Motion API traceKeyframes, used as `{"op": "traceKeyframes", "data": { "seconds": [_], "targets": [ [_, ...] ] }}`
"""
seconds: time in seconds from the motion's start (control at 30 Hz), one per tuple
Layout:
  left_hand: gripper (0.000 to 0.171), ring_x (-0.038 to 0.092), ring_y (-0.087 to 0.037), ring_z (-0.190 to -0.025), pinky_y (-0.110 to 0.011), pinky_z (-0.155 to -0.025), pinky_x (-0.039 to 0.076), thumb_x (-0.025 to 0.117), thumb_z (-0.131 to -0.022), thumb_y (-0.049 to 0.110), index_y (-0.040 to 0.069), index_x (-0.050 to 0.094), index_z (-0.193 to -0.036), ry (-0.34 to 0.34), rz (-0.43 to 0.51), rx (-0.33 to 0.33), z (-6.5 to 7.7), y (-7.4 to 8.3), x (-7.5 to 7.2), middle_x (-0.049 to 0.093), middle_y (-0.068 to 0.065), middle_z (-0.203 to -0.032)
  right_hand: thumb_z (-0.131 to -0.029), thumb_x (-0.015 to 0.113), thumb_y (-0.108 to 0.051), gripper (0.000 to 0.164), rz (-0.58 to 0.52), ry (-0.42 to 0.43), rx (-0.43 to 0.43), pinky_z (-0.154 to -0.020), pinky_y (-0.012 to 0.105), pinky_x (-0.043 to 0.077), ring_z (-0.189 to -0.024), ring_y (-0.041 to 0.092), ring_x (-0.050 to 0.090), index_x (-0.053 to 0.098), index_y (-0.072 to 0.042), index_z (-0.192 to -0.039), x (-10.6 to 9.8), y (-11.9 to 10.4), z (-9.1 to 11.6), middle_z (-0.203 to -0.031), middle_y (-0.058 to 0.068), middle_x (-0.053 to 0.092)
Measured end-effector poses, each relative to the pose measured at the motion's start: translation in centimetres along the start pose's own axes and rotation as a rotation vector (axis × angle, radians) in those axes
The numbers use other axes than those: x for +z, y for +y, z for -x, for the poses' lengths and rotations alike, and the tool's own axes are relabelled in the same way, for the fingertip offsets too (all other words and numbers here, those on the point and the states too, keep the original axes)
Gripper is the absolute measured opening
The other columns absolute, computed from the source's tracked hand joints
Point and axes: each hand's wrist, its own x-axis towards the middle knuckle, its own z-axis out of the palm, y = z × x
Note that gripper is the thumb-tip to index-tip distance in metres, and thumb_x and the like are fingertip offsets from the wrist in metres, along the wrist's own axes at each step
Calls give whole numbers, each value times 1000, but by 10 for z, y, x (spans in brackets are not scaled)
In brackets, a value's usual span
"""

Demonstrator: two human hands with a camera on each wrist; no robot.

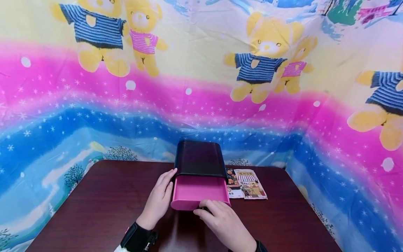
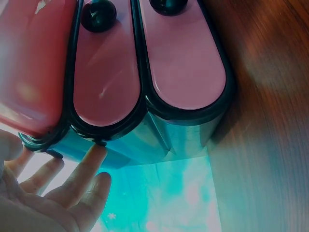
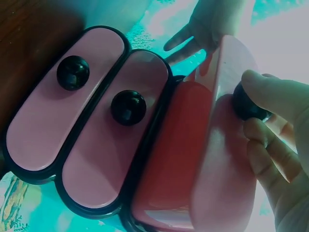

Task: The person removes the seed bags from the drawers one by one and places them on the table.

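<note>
Head view: open drawer's knob (image 1: 206, 209) mostly covered by right hand (image 1: 223, 224); back of open drawer (image 1: 199, 189) hidden under cabinet (image 1: 199, 157); middle drawer (image 3: 96, 159), bottom drawer (image 3: 48, 121) hidden. Left packet (image 1: 233, 189) partly overlapped by right packet (image 1: 252, 185), small print not readable. Right wristband (image 1: 260, 247) cut by bottom edge. Left wrist view: bottom drawer's knob (image 2: 168, 6) cut by top edge, left hand (image 2: 41, 205) by left and bottom edges. Right wrist view: right hand cut by right edge.

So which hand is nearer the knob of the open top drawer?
Right. The right hand pinches the knob on the front of the pink drawer; the left hand is farther off, at the left side of the cabinet.
</note>
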Motion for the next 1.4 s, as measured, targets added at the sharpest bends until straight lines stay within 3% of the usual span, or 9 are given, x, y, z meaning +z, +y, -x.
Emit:
{"op": "traceKeyframes", "data": {
  "seconds": [0.17, 0.43, 0.67, 0.77, 0.83, 0.93, 1.07, 1.4],
  "targets": [
    [46, 49, -28, -139, -52, -108, 45, 49, -108, 10, 20, 49, -153, 1, 0, 0, 1, 0, 0, 50, -10, -151, -109, 46, -21, 27, -14, 26, 25, -78, 26, 51, -89, 10, 58, 71, -20, -116, 6, 1, 2, -112, -3, 60],
    [46, 49, -28, -139, -52, -108, 45, 50, -108, 11, 20, 49, -153, -2, -1, -12, 3, -1, 0, 50, -10, -151, -105, 56, -21, 21, -15, 55, 82, -80, 26, 52, -93, 12, 60, 72, -20, -118, 14, 5, 5, -117, -1, 62],
    [43, 49, -27, -139, -52, -108, 44, 47, -109, 15, 19, 50, -152, -2, 14, -8, 6, -1, -1, 50, -10, -151, -112, 33, -23, 40, -23, 71, 115, -87, 30, 54, -103, 16, 63, 71, -18, -124, 20, 10, 9, -124, 3, 63],
    [43, 49, -27, -139, -52, -108, 45, 45, -110, 16, 20, 49, -153, -5, 20, -5, 7, -2, -2, 50, -10, -152, -112, 33, -26, 41, -21, 60, 136, -89, 32, 54, -108, 18, 64, 70, -18, -128, 23, 11, 10, -128, 4, 62],
    [43, 50, -27, -139, -53, -107, 45, 44, -110, 15, 20, 49, -153, -6, 26, -1, 8, -3, -2, 49, -10, -152, -111, 38, -27, 38, -26, 45, 156, -90, 34, 55, -112, 19, 64, 68, -18, -132, 25, 11, 11, -131, 5, 62],
    [43, 50, -27, -139, -53, -106, 46, 43, -111, 16, 20, 48, -153, -8, 34, 0, 8, -3, -2, 49, -10, -152, -104, 60, -23, 34, -33, 16, 189, -91, 37, 56, -117, 21, 63, 65, -17, -137, 27, 13, 12, -138, 7, 59],
    [43, 49, -26, -139, -52, -108, 45, 44, -111, 21, 22, 48, -154, -17, 37, -9, 5, -2, -2, 48, -8, -153, -85, 83, -14, 60, -27, -13, 222, -92, 40, 56, -119, 23, 63, 62, -16, -141, 30, 16, 13, -145, 8, 56],
    [44, 48, -26, -140, -51, -109, 44, 44, -111, 26, 23, 46, -155, -37, 57, -14, 0, 0, -4, 46, -8, -155, -85, 85, -19, 79, -49, -123, 298, -99, 42, 53, -125, 21, 61, 46, -13, -154, 35, 24, 13, -162, 6, 38]
  ]
}}
